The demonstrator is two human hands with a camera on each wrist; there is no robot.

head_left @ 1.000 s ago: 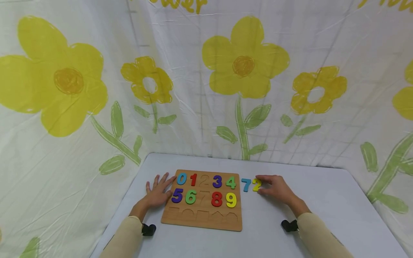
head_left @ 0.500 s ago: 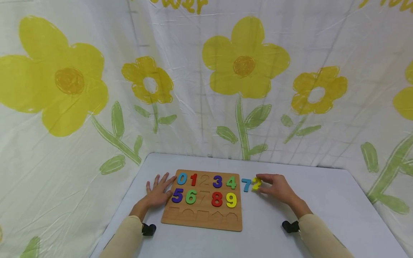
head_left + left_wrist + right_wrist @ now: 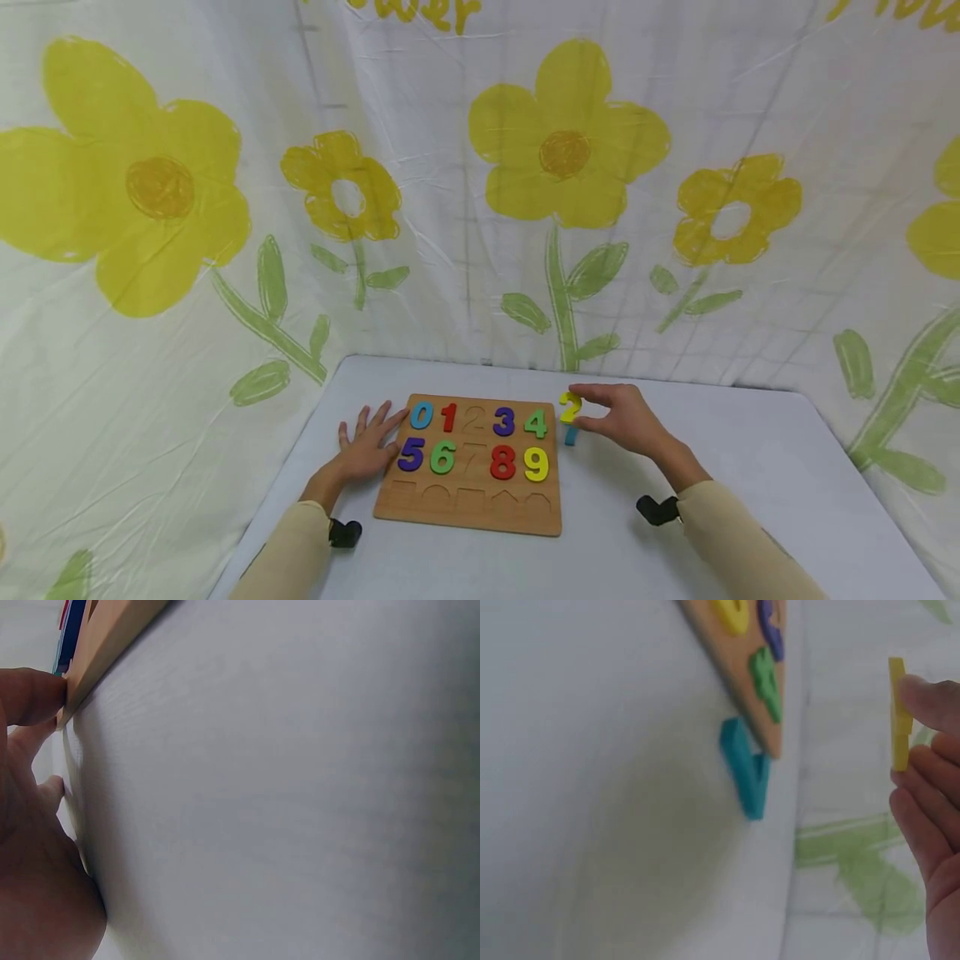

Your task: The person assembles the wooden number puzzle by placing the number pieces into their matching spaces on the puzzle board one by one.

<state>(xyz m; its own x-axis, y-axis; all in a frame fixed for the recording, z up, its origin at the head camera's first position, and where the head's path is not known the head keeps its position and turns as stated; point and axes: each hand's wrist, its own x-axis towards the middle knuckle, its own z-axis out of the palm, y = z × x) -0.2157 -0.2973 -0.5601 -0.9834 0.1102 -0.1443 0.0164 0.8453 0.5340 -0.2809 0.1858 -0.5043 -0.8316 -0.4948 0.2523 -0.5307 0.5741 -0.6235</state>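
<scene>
Between thumb and fingers, my right hand (image 3: 627,420) pinches a yellow number 2 piece (image 3: 569,407), lifted above the table. In the right wrist view the yellow piece (image 3: 898,716) shows edge-on. Below it a blue number 7 piece (image 3: 571,435) lies beside the board's right edge, partly covered by the 2 in the head view. My left hand (image 3: 365,451) lies with spread fingers at the left edge of the wooden number board (image 3: 465,521), thumb and a fingertip touching it. Recesses for 2 (image 3: 475,418) and 7 (image 3: 473,458) show bare wood.
Coloured numbers such as the blue 0 (image 3: 422,415), green 6 (image 3: 442,457) and yellow 9 (image 3: 536,464) sit in the board. Its front row holds shaped recesses. The white table (image 3: 675,550) ends at a flower-printed curtain (image 3: 435,275).
My right hand has raised the yellow 2 off the table and carried it left, over the blue 7. The left hand and the board stay where they were.
</scene>
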